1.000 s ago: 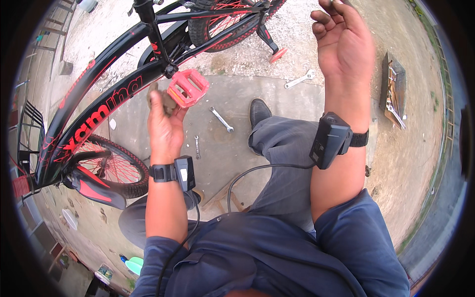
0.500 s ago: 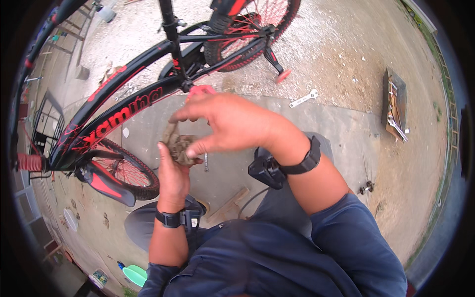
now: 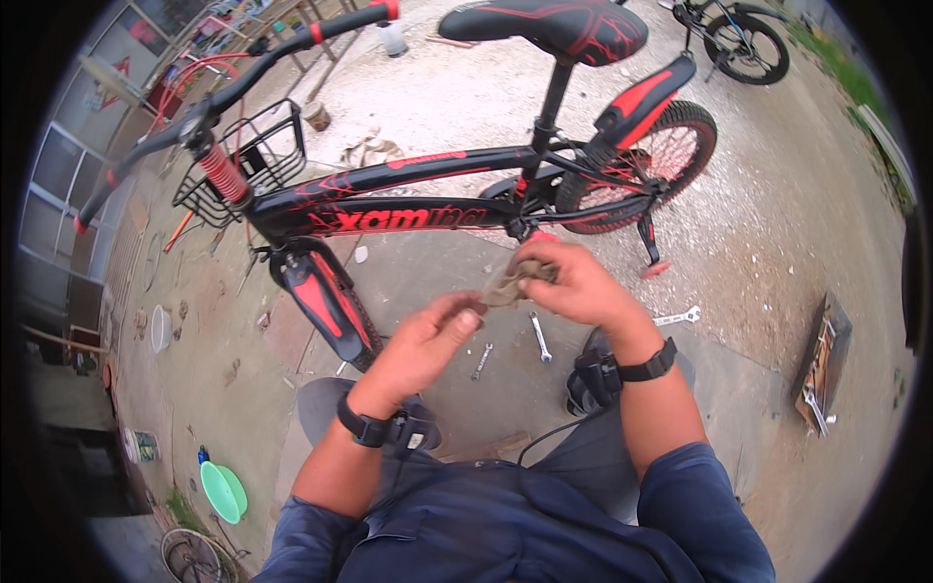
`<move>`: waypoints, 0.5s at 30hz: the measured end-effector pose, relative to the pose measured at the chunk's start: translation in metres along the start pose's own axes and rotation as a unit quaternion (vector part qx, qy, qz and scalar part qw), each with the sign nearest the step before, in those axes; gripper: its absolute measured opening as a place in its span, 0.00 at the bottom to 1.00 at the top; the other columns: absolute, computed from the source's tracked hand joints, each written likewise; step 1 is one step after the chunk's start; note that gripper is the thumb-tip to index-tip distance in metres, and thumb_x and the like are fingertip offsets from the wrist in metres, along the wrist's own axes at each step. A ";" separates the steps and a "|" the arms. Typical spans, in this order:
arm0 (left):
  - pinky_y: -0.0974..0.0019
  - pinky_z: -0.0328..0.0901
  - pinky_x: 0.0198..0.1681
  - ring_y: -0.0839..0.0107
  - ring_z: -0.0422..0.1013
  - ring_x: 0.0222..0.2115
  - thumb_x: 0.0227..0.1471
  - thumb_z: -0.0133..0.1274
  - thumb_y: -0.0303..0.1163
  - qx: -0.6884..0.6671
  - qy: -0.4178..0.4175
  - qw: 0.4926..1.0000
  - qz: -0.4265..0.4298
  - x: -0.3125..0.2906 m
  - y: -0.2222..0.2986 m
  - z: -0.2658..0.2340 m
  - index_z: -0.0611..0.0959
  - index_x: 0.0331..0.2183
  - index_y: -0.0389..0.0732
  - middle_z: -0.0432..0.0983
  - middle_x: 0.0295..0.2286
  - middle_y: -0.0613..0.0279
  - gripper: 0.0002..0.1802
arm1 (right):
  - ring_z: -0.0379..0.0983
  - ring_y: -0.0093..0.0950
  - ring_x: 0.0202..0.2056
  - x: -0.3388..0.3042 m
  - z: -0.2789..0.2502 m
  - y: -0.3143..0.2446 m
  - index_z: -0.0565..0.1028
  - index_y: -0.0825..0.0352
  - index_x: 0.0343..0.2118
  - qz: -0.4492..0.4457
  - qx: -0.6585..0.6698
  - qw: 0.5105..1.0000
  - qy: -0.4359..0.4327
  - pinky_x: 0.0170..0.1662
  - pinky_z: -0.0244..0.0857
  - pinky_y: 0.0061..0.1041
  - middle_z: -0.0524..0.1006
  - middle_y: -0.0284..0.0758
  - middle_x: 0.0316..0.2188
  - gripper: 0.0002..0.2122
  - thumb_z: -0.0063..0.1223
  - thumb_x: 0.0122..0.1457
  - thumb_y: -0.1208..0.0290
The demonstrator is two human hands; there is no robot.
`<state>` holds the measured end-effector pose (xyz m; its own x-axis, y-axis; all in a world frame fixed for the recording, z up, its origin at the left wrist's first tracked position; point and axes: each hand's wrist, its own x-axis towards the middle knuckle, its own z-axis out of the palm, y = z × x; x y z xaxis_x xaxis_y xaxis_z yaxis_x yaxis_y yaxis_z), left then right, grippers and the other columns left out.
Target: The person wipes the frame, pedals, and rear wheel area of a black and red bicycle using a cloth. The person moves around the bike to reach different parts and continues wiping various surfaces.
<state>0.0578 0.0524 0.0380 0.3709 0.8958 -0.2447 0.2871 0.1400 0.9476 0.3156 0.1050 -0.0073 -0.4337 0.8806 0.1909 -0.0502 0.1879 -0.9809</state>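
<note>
So the rag [image 3: 525, 284] has swapped sides. Half a second ago it sat bunched in the left palm with the right hand reaching over it; now the right hand [image 3: 580, 285] has it, thumb and fingers clamped on the cloth. The left hand [image 3: 428, 342] is at the rag's left end, fingers curled in. It's blurry there, so I can't tell if that grip is pinching the cloth or only brushing it. I'd read that as the right hand being in charge of the rag now, with the left palm freed up.

The rag's around the middle of the frame, just in front of the bike's red pedal [image 3: 544, 237], which is partly hidden behind the right hand. The view's swung too: the bike [image 3: 369, 175] now shows its seat [image 3: 554, 27] and handlebar [image 3: 253, 73] up top. Two wrenches [image 3: 540, 337] lie on the concrete below the hands.
</note>
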 end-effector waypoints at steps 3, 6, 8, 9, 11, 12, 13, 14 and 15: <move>0.65 0.67 0.54 0.69 0.75 0.49 0.67 0.49 0.33 0.143 0.169 0.971 0.093 -0.030 0.031 -0.063 0.78 0.53 0.35 0.79 0.48 0.57 0.17 | 0.76 0.18 0.31 -0.001 -0.028 0.000 0.79 0.68 0.40 0.083 -0.015 0.993 0.084 0.35 0.71 0.22 0.80 0.28 0.28 0.10 0.64 0.59 0.71; 0.62 0.68 0.52 0.65 0.76 0.47 0.64 0.56 0.33 0.345 0.400 0.823 0.209 -0.075 0.074 -0.136 0.80 0.50 0.34 0.81 0.45 0.55 0.16 | 0.76 0.20 0.30 0.002 -0.057 0.010 0.79 0.68 0.36 0.085 -0.041 0.974 0.204 0.34 0.70 0.22 0.80 0.32 0.28 0.11 0.61 0.62 0.63; 0.60 0.68 0.53 0.59 0.77 0.46 0.63 0.57 0.33 0.522 0.492 0.640 0.276 -0.109 0.107 -0.180 0.81 0.49 0.35 0.81 0.45 0.53 0.16 | 0.77 0.22 0.30 0.004 -0.070 0.016 0.77 0.66 0.36 0.038 0.080 0.965 0.248 0.35 0.72 0.23 0.81 0.35 0.31 0.12 0.57 0.66 0.61; 0.59 0.68 0.53 0.57 0.77 0.47 0.62 0.58 0.33 0.575 0.509 0.585 0.261 -0.125 0.122 -0.202 0.82 0.49 0.36 0.81 0.45 0.52 0.16 | 0.78 0.23 0.30 0.006 -0.075 0.016 0.76 0.65 0.37 0.028 0.163 0.949 0.270 0.35 0.73 0.24 0.81 0.36 0.32 0.13 0.55 0.69 0.59; 0.56 0.66 0.56 0.53 0.74 0.51 0.61 0.59 0.35 0.656 0.518 0.498 0.231 -0.143 0.151 -0.244 0.81 0.50 0.39 0.79 0.49 0.51 0.18 | 0.80 0.27 0.39 0.015 -0.089 0.009 0.76 0.68 0.44 -0.054 0.216 0.914 0.339 0.43 0.76 0.28 0.81 0.38 0.40 0.12 0.53 0.70 0.62; 0.54 0.65 0.58 0.52 0.72 0.54 0.61 0.59 0.36 0.695 0.506 0.458 0.227 -0.145 0.162 -0.265 0.81 0.51 0.40 0.77 0.51 0.50 0.19 | 0.80 0.28 0.40 0.020 -0.096 0.002 0.75 0.68 0.48 -0.082 0.220 0.912 0.338 0.43 0.76 0.28 0.81 0.39 0.43 0.13 0.53 0.70 0.63; 0.53 0.63 0.60 0.52 0.70 0.56 0.61 0.59 0.38 0.716 0.504 0.440 0.196 -0.142 0.170 -0.284 0.80 0.53 0.41 0.76 0.53 0.50 0.21 | 0.80 0.28 0.41 0.026 -0.106 -0.008 0.74 0.69 0.53 -0.097 0.226 0.903 0.353 0.44 0.76 0.28 0.80 0.39 0.46 0.16 0.53 0.70 0.63; 0.52 0.61 0.62 0.52 0.68 0.58 0.61 0.58 0.39 0.742 0.500 0.412 0.176 -0.140 0.177 -0.303 0.78 0.55 0.41 0.74 0.56 0.50 0.23 | 0.80 0.28 0.41 0.033 -0.116 -0.018 0.71 0.69 0.59 -0.089 0.215 0.904 0.359 0.43 0.76 0.28 0.80 0.40 0.50 0.20 0.53 0.70 0.63; 0.51 0.58 0.64 0.51 0.65 0.61 0.61 0.57 0.40 0.764 0.499 0.384 0.143 -0.136 0.183 -0.320 0.77 0.57 0.42 0.72 0.58 0.50 0.25 | 0.80 0.28 0.39 0.044 -0.125 -0.028 0.71 0.69 0.58 -0.085 0.175 0.907 0.373 0.41 0.77 0.28 0.80 0.40 0.48 0.20 0.53 0.70 0.61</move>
<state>-0.2228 0.0910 0.3100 0.2769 0.6045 0.7469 0.8261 0.2473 -0.5063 0.4102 0.1931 0.0331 0.3294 0.9261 0.1840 -0.3991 0.3131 -0.8618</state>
